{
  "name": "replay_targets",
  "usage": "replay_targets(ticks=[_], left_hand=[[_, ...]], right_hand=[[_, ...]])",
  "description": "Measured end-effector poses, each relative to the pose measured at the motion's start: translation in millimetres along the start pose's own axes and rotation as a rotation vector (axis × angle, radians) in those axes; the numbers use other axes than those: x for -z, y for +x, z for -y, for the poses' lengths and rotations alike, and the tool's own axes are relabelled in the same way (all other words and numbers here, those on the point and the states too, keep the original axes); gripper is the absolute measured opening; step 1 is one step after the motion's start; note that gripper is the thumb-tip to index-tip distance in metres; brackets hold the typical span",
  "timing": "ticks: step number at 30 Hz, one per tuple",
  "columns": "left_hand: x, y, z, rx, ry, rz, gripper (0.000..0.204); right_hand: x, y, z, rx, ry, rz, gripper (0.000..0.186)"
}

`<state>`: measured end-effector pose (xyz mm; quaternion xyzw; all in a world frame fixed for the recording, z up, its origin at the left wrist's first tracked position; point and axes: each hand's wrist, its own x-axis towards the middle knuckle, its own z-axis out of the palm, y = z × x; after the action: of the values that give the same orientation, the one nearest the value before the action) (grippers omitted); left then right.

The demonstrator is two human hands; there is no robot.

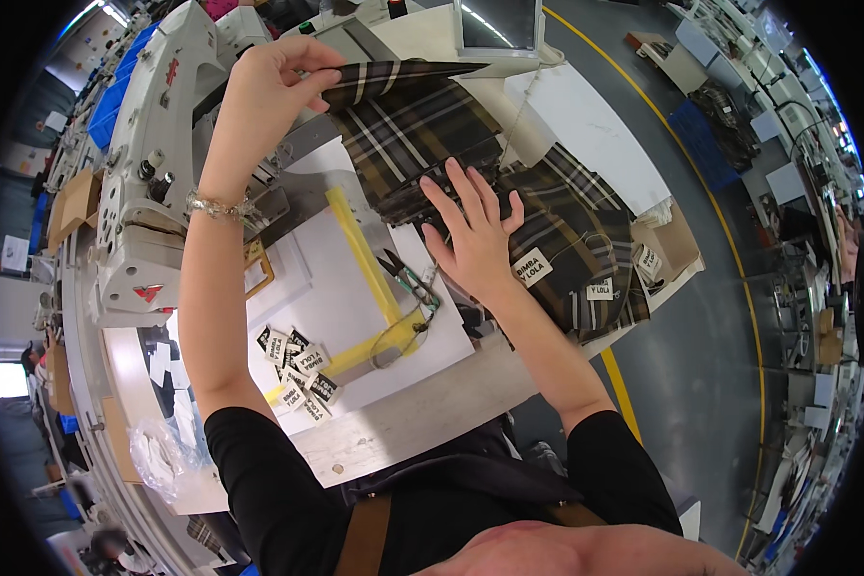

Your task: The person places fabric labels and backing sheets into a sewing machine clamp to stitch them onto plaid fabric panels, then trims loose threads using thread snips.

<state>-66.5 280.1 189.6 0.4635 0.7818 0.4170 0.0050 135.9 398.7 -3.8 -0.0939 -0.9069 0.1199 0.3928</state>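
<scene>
My left hand (283,82) pinches the upper edge of a dark plaid fabric piece (403,120) with brown, black and white lines, lifting a narrow strip of it. Lower down, my right hand (475,230) lies on the plaid cloth with its fingers spread, near a gathered dark fold. To the right of that hand, more plaid pieces (586,206) lie heaped, with white labels (600,289) on them. Thread snips (413,283) rest on the white worktop left of my right hand. Small black and white labels (298,370) sit in a loose pile nearer me.
A large white sewing machine (154,163) stands at the left of the table. Yellow tape (365,254) marks the worktop. A screen (497,24) is at the back. Clear plastic bags (163,456) lie at the near left; a grey aisle (677,317) runs along the right.
</scene>
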Motion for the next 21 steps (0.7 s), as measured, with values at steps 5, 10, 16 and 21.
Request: replay_targets(ticks=[5, 10, 16, 21], left_hand=[[6, -16, -3, -0.039, -0.012, -0.121, 0.017], [16, -40, -15, -0.155, 0.048, -0.200, 0.014], [26, -97, -29, 0.073, -0.060, -0.095, 0.012], [19, -159, -8, 0.025, -0.176, -0.033, 0.003]], right_hand=[[0, 3, -1, 0.018, -0.015, 0.001, 0.059], [6, 2, -3, -0.011, 0.136, -0.056, 0.066], [24, 2, 17, -0.220, 0.900, -0.074, 0.091], [49, 5, 48, -0.257, 1.209, 0.047, 0.091]])
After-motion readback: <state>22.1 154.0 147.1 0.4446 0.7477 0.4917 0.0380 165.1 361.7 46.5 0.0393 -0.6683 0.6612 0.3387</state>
